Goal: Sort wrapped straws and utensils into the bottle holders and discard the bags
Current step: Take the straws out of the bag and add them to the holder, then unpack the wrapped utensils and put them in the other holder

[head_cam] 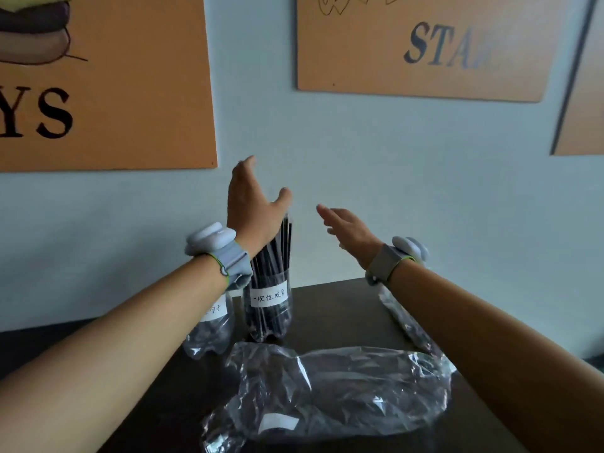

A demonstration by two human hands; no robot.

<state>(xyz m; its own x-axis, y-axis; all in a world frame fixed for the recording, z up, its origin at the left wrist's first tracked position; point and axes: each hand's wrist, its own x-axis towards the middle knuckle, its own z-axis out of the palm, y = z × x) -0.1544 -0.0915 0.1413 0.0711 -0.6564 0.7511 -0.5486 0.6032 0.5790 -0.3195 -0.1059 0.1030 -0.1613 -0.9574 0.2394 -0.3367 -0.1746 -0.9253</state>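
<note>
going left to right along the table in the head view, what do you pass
shorter labelled bottle holder → taller bottle holder full of dark straws → large clear plastic bag → smaller plastic bag under the right forearm

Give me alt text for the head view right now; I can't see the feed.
Both hands are raised, open and empty: the left hand above a cut bottle holder of black wrapped straws, the right hand beside it. A second labelled bottle holder stands left; a crumpled clear plastic bag lies on the dark table.
</note>
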